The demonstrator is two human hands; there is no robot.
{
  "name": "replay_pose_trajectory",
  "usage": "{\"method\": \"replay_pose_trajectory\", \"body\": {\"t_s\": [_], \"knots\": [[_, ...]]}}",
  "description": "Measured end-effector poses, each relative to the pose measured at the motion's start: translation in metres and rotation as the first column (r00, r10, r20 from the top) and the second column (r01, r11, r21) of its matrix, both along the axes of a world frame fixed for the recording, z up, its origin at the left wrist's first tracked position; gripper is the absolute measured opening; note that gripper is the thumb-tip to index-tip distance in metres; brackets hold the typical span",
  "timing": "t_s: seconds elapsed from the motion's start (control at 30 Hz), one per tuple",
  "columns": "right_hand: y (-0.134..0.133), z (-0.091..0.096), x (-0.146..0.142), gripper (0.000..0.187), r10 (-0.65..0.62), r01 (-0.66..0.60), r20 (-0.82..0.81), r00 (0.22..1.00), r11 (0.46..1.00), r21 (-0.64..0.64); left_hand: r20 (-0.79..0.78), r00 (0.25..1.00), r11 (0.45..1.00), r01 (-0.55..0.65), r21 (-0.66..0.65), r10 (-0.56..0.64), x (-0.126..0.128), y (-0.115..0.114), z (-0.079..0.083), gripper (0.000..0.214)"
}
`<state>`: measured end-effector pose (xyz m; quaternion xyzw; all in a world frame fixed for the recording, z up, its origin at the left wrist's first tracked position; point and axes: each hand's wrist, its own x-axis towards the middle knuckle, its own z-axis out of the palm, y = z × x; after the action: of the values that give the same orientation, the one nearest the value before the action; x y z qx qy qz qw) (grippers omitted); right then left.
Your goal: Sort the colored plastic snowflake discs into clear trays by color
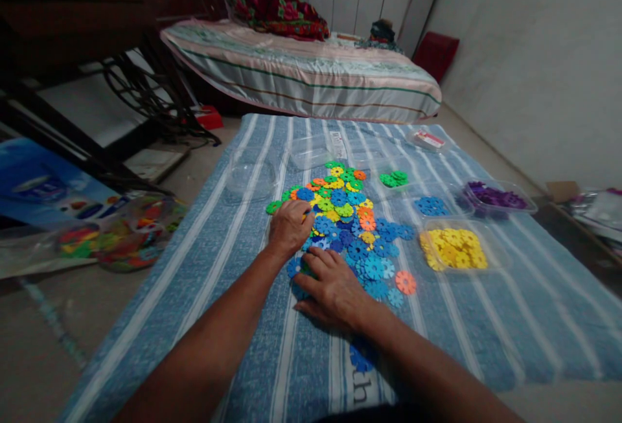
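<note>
A pile of flat plastic snowflake discs (347, 219), blue, yellow, green and orange, lies on a blue striped cloth (233, 241). My left hand (290, 227) rests on the pile's left edge with its fingers curled down on the discs. Just below it, my right hand (334, 290) lies low on the cloth over several blue discs, fingers together and bent. What either hand holds is hidden under the fingers.
To the right stand clear tubs of yellow discs (454, 248), purple discs (495, 197), blue discs (430, 205) and green discs (394, 179). An empty round clear lid (250, 173) lies at the left. A bag of colourful pieces (129, 232) sits on the floor, a mattress (301, 70) behind.
</note>
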<state>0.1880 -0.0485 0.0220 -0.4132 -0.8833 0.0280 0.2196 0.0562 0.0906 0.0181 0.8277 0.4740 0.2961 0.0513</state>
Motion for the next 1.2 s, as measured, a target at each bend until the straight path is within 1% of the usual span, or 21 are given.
{"method": "replay_pose_trajectory", "body": {"t_s": [0.1, 0.17, 0.2, 0.3, 0.37, 0.43, 0.5, 0.53, 0.63, 0.7, 0.77, 0.87, 0.97, 1.03, 1.13, 1.2], "knots": [[-0.003, -0.005, 0.005, 0.025, -0.031, 0.031, -0.015, 0.999, 0.999, 0.033, 0.000, 1.000, 1.000, 0.005, -0.001, -0.005, 0.000, -0.001, 0.001, 0.013], [-0.003, -0.010, 0.012, 0.014, -0.040, 0.044, -0.065, 0.997, 0.997, 0.070, 0.001, 1.000, 1.000, 0.004, 0.003, -0.004, 0.001, -0.001, 0.001, 0.013], [-0.002, -0.013, 0.016, 0.012, -0.047, 0.055, -0.095, 0.994, 0.994, 0.092, 0.002, 1.000, 1.000, 0.001, 0.006, -0.001, 0.001, -0.001, 0.000, 0.013], [0.001, -0.021, 0.028, 0.020, -0.096, 0.123, -0.182, 0.979, 0.983, 0.139, 0.003, 1.000, 1.000, -0.006, 0.008, 0.006, 0.001, 0.000, -0.001, 0.012], [0.004, -0.023, 0.033, 0.021, -0.150, 0.182, -0.224, 0.963, 0.975, 0.130, 0.005, 1.000, 1.000, -0.006, 0.008, 0.006, 0.001, 0.000, -0.003, 0.012], [0.004, -0.023, 0.034, 0.019, -0.179, 0.211, -0.248, 0.952, 0.971, 0.111, 0.007, 1.000, 1.000, -0.007, 0.008, 0.007, 0.001, 0.001, -0.003, 0.012], [0.003, -0.020, 0.031, 0.016, -0.172, 0.200, -0.236, 0.956, 0.975, 0.098, 0.004, 1.000, 1.000, -0.008, 0.008, 0.008, 0.001, 0.001, -0.003, 0.012], [0.002, -0.018, 0.028, 0.017, -0.162, 0.186, -0.216, 0.963, 0.978, 0.092, -0.001, 1.000, 1.000, -0.008, 0.007, 0.008, 0.000, 0.001, -0.003, 0.012], [-0.001, -0.013, 0.017, 0.033, -0.161, 0.168, -0.129, 0.979, 0.985, 0.046, -0.017, 1.000, 1.000, -0.006, 0.003, 0.006, 0.000, 0.001, -0.001, 0.013], [-0.003, -0.013, 0.013, 0.034, -0.178, 0.179, -0.095, 0.979, 0.984, -0.005, -0.021, 1.000, 1.000, -0.009, 0.003, 0.009, 0.000, 0.001, 0.000, 0.013], [-0.004, -0.014, 0.012, 0.031, -0.186, 0.182, -0.109, 0.976, 0.982, -0.041, -0.018, 1.000, 1.000, -0.008, 0.004, 0.008, 0.000, 0.000, 0.001, 0.013], [-0.004, -0.019, 0.015, 0.025, -0.166, 0.160, -0.223, 0.961, 0.986, -0.046, -0.011, 1.000, 1.000, -0.006, 0.013, 0.006, 0.000, 0.000, 0.000, 0.013], [-0.002, -0.019, 0.017, 0.012, -0.134, 0.123, -0.392, 0.910, 0.991, -0.054, 0.000, 1.000, 1.000, -0.006, 0.023, 0.006, 0.000, 0.000, -0.002, 0.012], [-0.001, -0.016, 0.018, 0.006, -0.136, 0.090, -0.503, 0.853, 0.989, -0.114, 0.005, 1.000, 1.000, -0.004, 0.021, 0.003, 0.000, 0.001, -0.002, 0.012], [0.003, -0.005, 0.022, 0.011, -0.217, 0.053, -0.622, 0.753, 0.961, -0.271, 0.000, 1.000, 1.000, 0.000, 0.013, 0.000, -0.001, 0.001, -0.002, 0.012], [0.012, 0.005, 0.031, 0.015, -0.297, 0.066, -0.659, 0.691, 0.934, -0.352, -0.008, 1.000, 1.000, 0.003, 0.013, -0.003, -0.001, 0.001, 0.000, 0.013]]}}
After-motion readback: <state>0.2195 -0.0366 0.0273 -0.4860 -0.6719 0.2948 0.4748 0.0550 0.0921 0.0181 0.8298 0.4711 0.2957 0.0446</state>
